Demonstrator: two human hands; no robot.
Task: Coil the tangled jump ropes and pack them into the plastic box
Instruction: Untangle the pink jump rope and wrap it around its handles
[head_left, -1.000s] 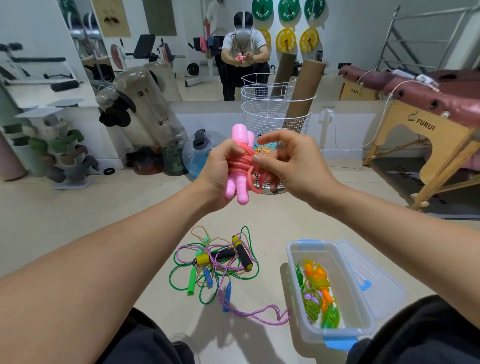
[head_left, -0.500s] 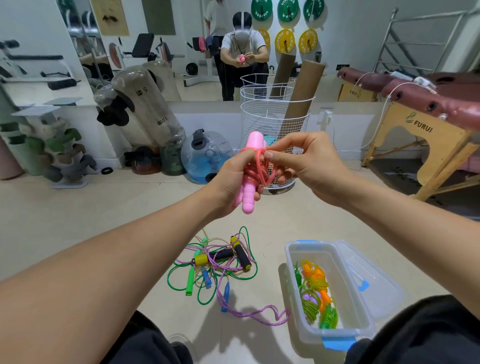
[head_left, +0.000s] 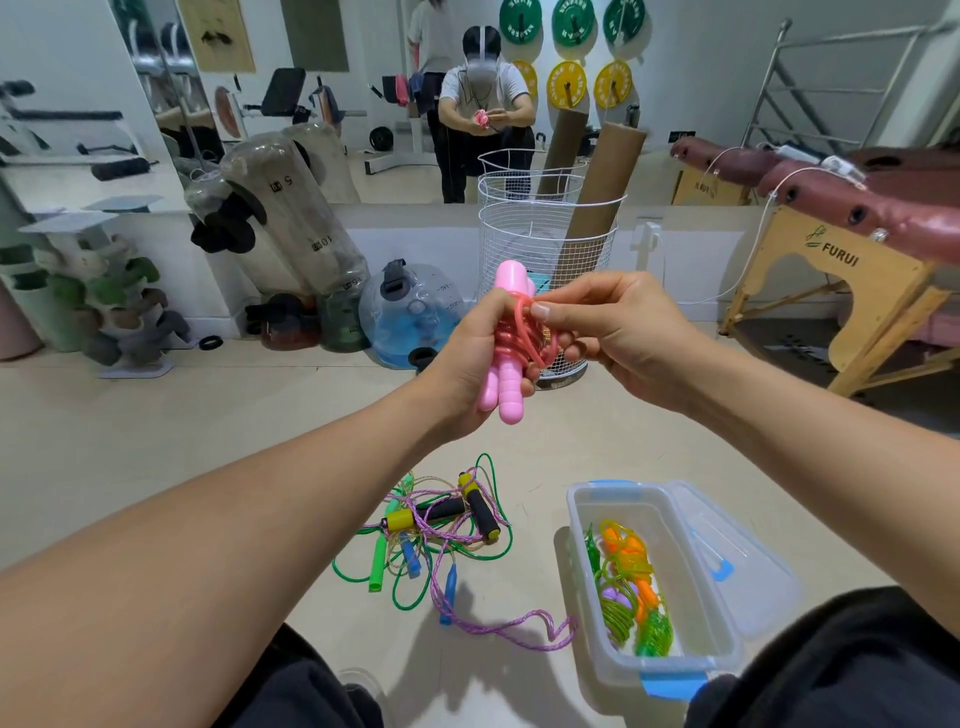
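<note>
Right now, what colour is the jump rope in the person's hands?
Pink: the pink jump rope has pale pink handles and a deeper pink cord, seen in the head view.

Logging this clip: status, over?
Left hand grips pink rope; right hand pinches its cord. Box open, part filled. Tangle on floor. Nothing blocking.

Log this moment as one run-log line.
left hand grips pink rope | right hand pinches cord | plastic box open
</note>
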